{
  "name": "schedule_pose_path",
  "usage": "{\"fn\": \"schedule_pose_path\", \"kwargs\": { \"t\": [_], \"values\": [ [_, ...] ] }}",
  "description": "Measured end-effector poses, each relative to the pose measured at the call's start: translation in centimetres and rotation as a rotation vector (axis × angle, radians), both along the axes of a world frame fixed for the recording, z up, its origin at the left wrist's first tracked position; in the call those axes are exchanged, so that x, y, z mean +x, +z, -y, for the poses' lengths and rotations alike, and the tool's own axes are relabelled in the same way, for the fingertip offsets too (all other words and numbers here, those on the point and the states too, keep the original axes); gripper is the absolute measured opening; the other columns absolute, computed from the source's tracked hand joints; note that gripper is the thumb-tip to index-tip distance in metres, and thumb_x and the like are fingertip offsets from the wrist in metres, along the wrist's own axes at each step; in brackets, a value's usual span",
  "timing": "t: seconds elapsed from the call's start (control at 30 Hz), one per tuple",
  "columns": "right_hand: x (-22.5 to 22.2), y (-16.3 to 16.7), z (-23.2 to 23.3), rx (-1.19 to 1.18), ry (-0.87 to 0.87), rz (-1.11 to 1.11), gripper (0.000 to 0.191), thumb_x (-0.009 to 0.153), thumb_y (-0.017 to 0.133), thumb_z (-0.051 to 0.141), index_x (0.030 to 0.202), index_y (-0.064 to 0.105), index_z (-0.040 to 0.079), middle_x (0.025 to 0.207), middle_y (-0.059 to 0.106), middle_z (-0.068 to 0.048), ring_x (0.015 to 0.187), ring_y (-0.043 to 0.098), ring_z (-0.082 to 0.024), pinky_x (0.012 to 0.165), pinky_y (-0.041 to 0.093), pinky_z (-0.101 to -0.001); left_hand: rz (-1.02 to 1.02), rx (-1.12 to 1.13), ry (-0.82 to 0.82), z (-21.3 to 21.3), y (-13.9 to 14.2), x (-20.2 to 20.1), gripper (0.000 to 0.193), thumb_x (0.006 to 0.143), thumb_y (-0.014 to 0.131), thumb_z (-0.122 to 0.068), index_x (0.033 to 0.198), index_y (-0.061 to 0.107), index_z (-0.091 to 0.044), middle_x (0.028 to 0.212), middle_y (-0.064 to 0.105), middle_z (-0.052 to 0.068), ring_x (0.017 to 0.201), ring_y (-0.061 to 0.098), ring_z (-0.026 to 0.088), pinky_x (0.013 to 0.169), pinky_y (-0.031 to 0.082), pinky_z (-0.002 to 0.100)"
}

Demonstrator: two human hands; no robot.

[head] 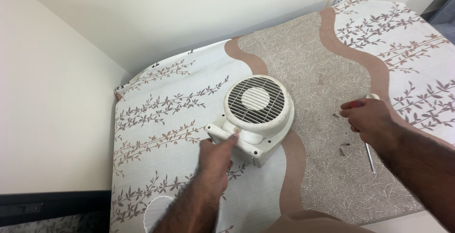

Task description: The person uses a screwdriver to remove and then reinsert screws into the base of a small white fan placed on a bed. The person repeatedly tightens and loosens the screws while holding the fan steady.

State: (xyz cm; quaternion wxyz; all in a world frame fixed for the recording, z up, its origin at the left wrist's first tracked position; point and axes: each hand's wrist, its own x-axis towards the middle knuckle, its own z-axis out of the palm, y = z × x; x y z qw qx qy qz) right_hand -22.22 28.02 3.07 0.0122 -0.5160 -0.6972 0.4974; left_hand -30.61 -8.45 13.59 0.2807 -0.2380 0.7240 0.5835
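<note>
Leaf-patterned bedsheet (161,109): left hand (215,159), unclenched, fingertip on round cream plastic fan housing (256,114); right hand (372,119) grasps red-handled metal screwdriver (368,153).

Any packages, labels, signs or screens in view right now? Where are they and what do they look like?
None visible: no package, label, sign or screen.
Only a round white fan with a grille on the leaf-patterned bedsheet, left hand touching its base, right hand on a screwdriver.
</note>
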Motion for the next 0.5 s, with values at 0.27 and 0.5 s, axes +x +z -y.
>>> {"fn": "schedule_pose_path", "kwargs": {
  "t": [0.27,0.5],
  "values": [
    [-1.5,-1.0,1.1,0.211,0.242,0.306,0.026,0.092,0.082,0.026,0.107,0.076,0.005,0.095,0.075,-0.016,0.079,0.070,-0.027,0.062,0.061,-0.0408,0.141,-0.035,-0.100,-1.3,2.0,1.3,0.080,0.090,0.072,-0.024,0.152,0.024,-0.008,0.144,0.052,0.019,0.129,0.059,0.032,0.101,0.060,0.050],
    [-1.4,-1.9,1.5,0.376,0.413,0.343,0.025,0.093,0.079,0.028,0.107,0.078,0.007,0.102,0.079,-0.014,0.090,0.074,-0.027,0.084,0.062,-0.0434,0.169,0.035,-0.110,-1.3,1.8,0.7,0.077,0.090,0.067,-0.019,0.152,0.024,-0.006,0.139,0.056,0.023,0.123,0.066,0.033,0.095,0.065,0.044]
  ]
}}
